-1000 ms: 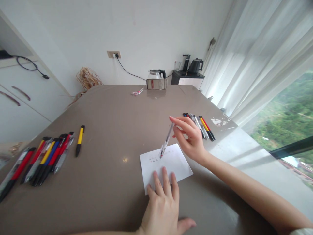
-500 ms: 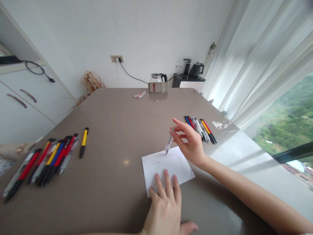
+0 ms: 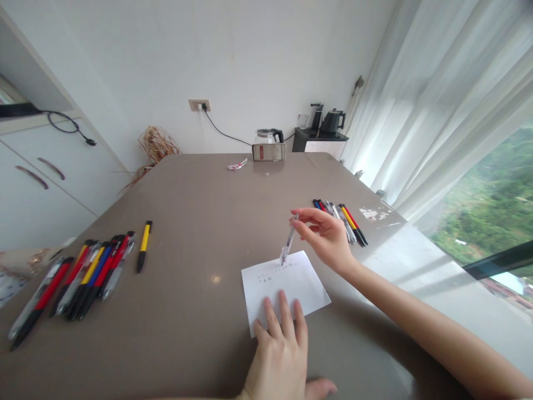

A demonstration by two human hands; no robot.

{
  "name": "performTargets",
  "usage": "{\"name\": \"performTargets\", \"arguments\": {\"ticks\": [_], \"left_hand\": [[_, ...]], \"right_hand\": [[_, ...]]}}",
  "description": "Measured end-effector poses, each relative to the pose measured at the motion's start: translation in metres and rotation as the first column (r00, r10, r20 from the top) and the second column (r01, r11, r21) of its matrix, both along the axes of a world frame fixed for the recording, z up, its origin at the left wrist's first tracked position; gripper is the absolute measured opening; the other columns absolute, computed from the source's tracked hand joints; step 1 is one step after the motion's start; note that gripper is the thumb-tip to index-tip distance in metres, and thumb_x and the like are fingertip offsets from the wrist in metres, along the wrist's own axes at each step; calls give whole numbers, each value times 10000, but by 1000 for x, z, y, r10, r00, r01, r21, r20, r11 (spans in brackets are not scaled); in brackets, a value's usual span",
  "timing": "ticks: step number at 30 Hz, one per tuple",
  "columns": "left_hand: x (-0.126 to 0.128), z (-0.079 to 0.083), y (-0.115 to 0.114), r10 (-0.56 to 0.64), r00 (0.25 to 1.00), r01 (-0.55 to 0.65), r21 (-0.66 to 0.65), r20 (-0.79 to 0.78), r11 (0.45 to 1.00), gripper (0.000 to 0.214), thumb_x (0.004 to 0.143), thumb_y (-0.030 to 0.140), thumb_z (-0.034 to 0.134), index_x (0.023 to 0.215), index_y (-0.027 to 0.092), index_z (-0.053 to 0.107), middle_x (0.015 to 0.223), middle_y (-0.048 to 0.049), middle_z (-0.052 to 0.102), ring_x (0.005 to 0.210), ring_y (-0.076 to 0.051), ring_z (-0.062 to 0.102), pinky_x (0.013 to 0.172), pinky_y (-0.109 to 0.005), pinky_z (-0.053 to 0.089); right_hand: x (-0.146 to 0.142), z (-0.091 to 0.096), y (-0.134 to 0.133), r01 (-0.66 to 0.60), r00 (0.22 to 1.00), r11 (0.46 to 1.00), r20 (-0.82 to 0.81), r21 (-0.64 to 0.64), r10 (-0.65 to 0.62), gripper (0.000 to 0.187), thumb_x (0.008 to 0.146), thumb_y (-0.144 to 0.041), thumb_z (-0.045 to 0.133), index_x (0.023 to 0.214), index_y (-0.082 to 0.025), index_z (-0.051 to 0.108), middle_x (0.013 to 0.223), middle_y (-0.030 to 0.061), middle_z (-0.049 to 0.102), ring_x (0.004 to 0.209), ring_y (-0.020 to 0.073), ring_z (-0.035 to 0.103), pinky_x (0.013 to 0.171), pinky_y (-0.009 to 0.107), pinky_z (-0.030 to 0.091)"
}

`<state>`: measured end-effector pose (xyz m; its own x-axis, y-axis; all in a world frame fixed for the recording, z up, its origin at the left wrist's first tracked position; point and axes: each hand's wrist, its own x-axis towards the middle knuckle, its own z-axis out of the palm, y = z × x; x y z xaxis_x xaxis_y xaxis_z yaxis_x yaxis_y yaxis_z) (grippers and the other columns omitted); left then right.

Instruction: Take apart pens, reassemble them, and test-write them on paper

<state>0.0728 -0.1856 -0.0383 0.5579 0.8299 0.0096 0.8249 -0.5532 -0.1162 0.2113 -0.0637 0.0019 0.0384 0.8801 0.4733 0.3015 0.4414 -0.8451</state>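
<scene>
A white sheet of paper (image 3: 308,289) with small handwritten marks on its upper part lies on the brown table (image 3: 187,222). My left hand (image 3: 281,344) rests on the paper's lower part with fingers spread. Above the far edge of the sheet, my right hand (image 3: 325,236) pinches a clear pen (image 3: 288,244) near its upper end. The pen leans slightly, its lower end at the paper near the written line; I cannot tell whether it touches.
Several coloured pens (image 3: 89,278) lie at the left, with one yellow-and-black pen (image 3: 144,246) apart. More pens (image 3: 341,219) lie behind my right hand. At the far edge stand a glass pot (image 3: 263,135) and a phone-like object (image 3: 268,152).
My right index finger has come down from its raised position onto the pen's upper end. My left hand stays on the paper. The view has shifted slightly.
</scene>
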Motion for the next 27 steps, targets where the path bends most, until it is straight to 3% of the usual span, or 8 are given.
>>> {"name": "performTargets", "arguments": {"ticks": [5,10,14,18,22,27], "left_hand": [[0,2,-1,-2,1000,2,-15,5,1000,896,612,739,350,1257,118,396,1274,-263,341,1107,-449,385,704,-501,459],[0,0,-1,0,1000,0,-9,12,1000,899,615,737,351,1271,123,373,1288,-264,320,1121,-458,361,704,-510,452],[0,-1,-1,1,1000,-1,-11,11,1000,908,607,742,352,1275,128,368,1284,-264,329,1111,-459,372,714,-510,448],[-1,0,-1,6,1000,-6,12,25,1000,914,597,751,348,1287,152,347,1276,-261,348,1103,-457,384,735,-520,435],[-2,2,1,-7,1000,6,40,25,999,914,593,762,333,1241,125,426,1257,-252,381,1101,-444,394,805,-521,403],[-2,4,2,-35,999,33,95,24,995,920,594,770,312,1205,102,472,1228,-252,419,1106,-424,404,880,-512,348]], "right_hand": [[12,12,5,105,991,989,69,108,-113,226,738,-337,554,888,-178,611,898,65,636,764,160,599,576,270,503],[45,15,21,273,878,894,287,356,-382,201,746,-343,531,860,-204,621,818,44,639,683,152,592,630,299,478],[70,-1,35,81,721,903,600,421,-345,165,783,-276,482,857,-216,616,829,55,645,772,163,581,657,281,441],[82,-19,42,-61,490,912,808,405,-326,184,800,-214,418,824,-196,600,785,67,623,770,159,550,562,242,375],[86,-33,43,-170,297,920,908,354,-294,191,787,-184,383,737,-176,567,725,71,571,722,155,497,527,244,306],[89,-42,42,-256,148,915,948,313,-283,166,770,-195,389,681,-165,526,698,71,537,684,165,453,513,275,235]]}}
